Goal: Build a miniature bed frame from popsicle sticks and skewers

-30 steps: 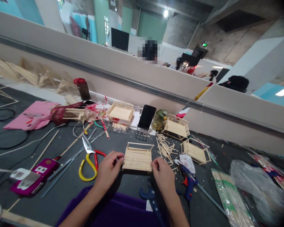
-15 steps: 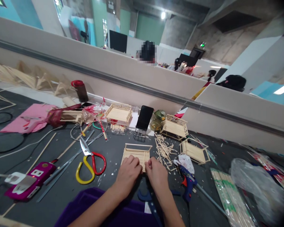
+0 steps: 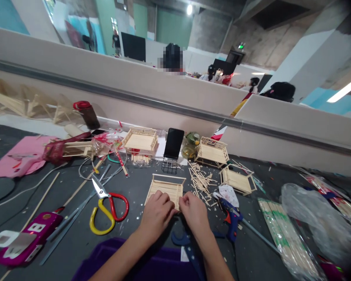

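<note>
A small model of thin wooden sticks [image 3: 163,186], with a slatted floor and a raised rail at the back, lies on the dark table before me. Over its near left part my left hand [image 3: 158,212] is closed, fingers curled down onto the front edge. At the front right corner, my right hand [image 3: 194,212] is closed in a pinch against the model. My fingers hide that edge, so anything small between them cannot be made out. Beneath my wrists lies a dark blue plier-like tool [image 3: 190,255], partly covered by my right forearm.
Red-and-yellow scissors [image 3: 109,207] and a purple power strip [image 3: 32,238] lie left. Loose short sticks [image 3: 201,179], a blue glue gun [image 3: 232,220] and bagged sticks [image 3: 289,238] lie right. Behind stand a phone [image 3: 174,144], similar stick models [image 3: 140,140] and a partition [image 3: 163,93].
The view has turned slightly to the right, so the table items appear farther left. Both hands stay on the stick model with nearly the same grip.
</note>
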